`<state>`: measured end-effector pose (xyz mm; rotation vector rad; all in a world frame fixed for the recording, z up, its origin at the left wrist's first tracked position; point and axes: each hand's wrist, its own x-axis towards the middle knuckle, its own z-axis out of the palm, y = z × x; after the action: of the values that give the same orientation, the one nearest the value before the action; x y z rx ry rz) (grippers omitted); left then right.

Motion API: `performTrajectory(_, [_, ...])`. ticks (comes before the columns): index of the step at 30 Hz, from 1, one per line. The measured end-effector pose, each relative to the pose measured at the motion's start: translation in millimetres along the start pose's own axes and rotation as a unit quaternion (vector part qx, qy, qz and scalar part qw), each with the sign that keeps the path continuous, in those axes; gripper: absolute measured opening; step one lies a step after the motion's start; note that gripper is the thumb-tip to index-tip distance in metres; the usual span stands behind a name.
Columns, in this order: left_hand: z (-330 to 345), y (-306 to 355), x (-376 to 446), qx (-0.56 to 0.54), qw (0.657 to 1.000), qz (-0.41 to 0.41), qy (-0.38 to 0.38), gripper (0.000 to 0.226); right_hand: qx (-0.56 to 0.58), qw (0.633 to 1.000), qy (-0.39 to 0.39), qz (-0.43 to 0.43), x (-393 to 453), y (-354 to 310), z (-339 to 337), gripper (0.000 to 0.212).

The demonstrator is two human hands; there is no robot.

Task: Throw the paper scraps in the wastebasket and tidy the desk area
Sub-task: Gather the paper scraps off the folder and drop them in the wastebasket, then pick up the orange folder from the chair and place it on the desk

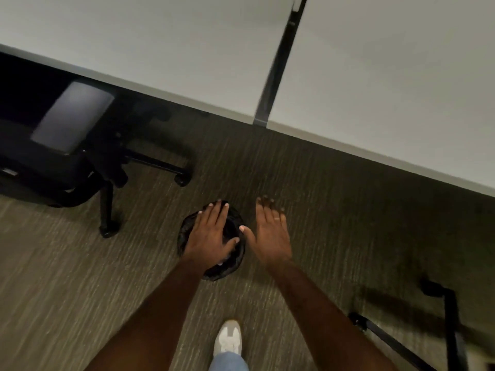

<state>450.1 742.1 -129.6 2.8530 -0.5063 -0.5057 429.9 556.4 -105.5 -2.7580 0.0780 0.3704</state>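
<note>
A round black wastebasket point(235, 259) with a dark liner stands on the carpet below me. My left hand point(207, 234) hovers flat over its mouth, fingers spread, holding nothing. My right hand point(270, 234) is open just to the right of the basket, palm down, with a ring on one finger. Both hands hide most of the basket's inside; a small pale speck shows near my left wrist, and I cannot tell what it is. No paper scraps show on the white desk point(160, 49).
Two white desktops meet at a dark gap point(278, 68). A black office chair point(72, 145) with wheeled legs stands at the left. Another dark chair base point(439, 325) sits at the lower right. My white shoe point(229, 338) is on the striped carpet.
</note>
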Motion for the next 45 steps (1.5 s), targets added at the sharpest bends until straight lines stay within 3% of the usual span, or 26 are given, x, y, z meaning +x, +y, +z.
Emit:
performTrajectory(8, [-54, 157, 25, -0.066, 0.994, 0.091, -0.007, 0.092, -0.078, 0.991, 0.067, 0.090, -59, 124, -116, 0.085])
performTrajectory(14, [-69, 342, 19, -0.077, 0.970, 0.228, -0.016, 0.088, -0.063, 0.965, 0.138, 0.216, -139, 243, -193, 0.083])
performTrajectory(22, [-35, 544, -24, -0.038, 0.947, 0.315, -0.055, 0.087, 0.024, 0.904, 0.227, 0.361, -283, 383, -228, 0.081])
performTrajectory(28, [18, 661, -68, -0.013, 0.939, 0.332, -0.092, 0.084, 0.089, 0.823, 0.247, 0.504, -425, 485, -219, 0.079])
performTrajectory(34, [76, 767, -117, -0.059, 0.928, 0.301, -0.210, 0.070, 0.155, 0.707, 0.263, 0.638, -556, 546, -186, 0.077])
performTrajectory(41, [121, 801, -144, 0.029, 0.935, 0.240, -0.260, 0.054, 0.284, 0.560, 0.223, 0.746, -617, 561, -140, 0.080])
performTrajectory(45, [137, 804, -146, 0.015, 0.940, 0.197, -0.277, 0.040, 0.319, 0.525, 0.195, 0.764, -610, 560, -127, 0.080])
